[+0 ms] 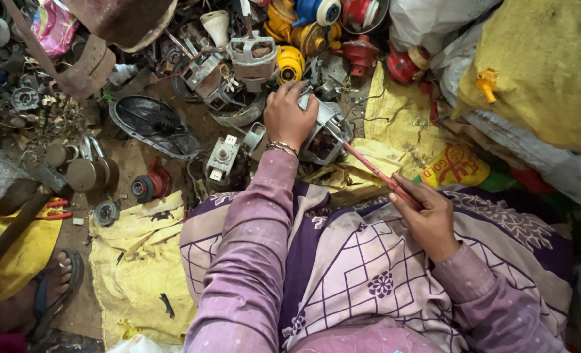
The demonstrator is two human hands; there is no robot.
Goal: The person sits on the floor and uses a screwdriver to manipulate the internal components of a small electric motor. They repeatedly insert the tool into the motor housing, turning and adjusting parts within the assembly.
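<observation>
My left hand [289,114] clamps its grip over the grey motor housing [326,134] on the floor amid scrap (cluttered); my right hand [427,219] pinches a red-handled screwdriver [378,175], tip touching the housing.

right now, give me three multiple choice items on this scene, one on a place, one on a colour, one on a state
1. Where does the left hand rest?
A. on the grey metal motor housing
B. on the sandal
C. on the yellow sack

2. What colour is the rod-like tool?
A. green
B. reddish
C. white

3. What is the right hand doing?
A. lying open and empty
B. gripping the tool
C. holding a cup

Answers: 1 A, its fingers lie over the housing; 2 B, the shaft looks reddish; 3 B, its fingers close around the tool's near end.
</observation>
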